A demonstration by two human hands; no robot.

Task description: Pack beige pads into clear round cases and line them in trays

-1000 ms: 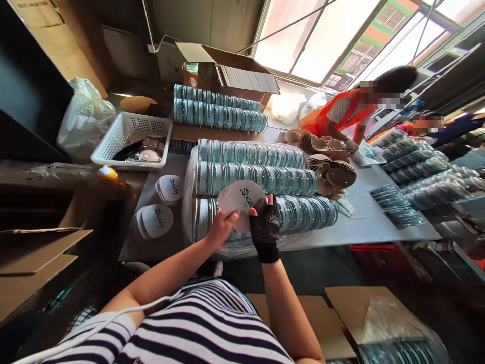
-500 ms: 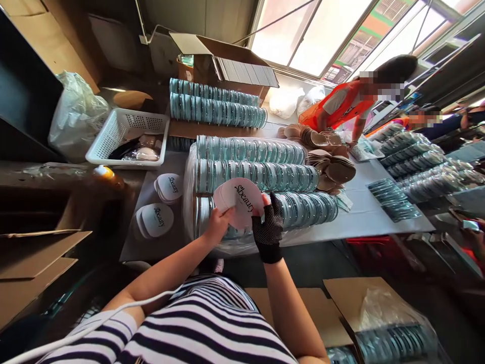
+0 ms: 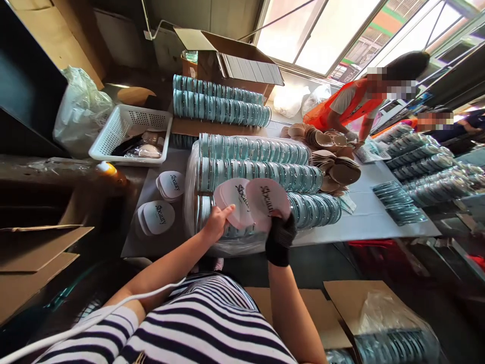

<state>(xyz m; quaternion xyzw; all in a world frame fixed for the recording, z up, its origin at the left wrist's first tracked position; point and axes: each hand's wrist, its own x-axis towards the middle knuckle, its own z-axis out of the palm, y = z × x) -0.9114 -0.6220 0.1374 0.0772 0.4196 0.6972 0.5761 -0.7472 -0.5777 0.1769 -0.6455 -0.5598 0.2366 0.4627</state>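
Bare-skinned, my left hand (image 3: 217, 222) pinches a small stack of round white printed cards (image 3: 230, 194) at its lower edge. My right hand (image 3: 281, 233), in a black fingerless glove, grips one round white card (image 3: 267, 197) with the same "beauty" lettering. This card overlaps the right side of the stack. Both hands are raised over the front row of clear round packs (image 3: 310, 210), which stand on edge in long rows. More printed cards lie in two small piles, an upper pile (image 3: 171, 186) and a lower pile (image 3: 157, 217), on the table at the left.
A white perforated basket (image 3: 129, 161) with bagged items stands at the back left. Behind the rows is an open carton (image 3: 212, 65). Brown oval pieces (image 3: 343, 172) are heaped to the right, near a co-worker in an orange vest (image 3: 337, 103). Cartons (image 3: 352, 298) stand below the table.
My right hand has moved right and drawn one card away from the stack. My left hand keeps the others in nearly the same place.
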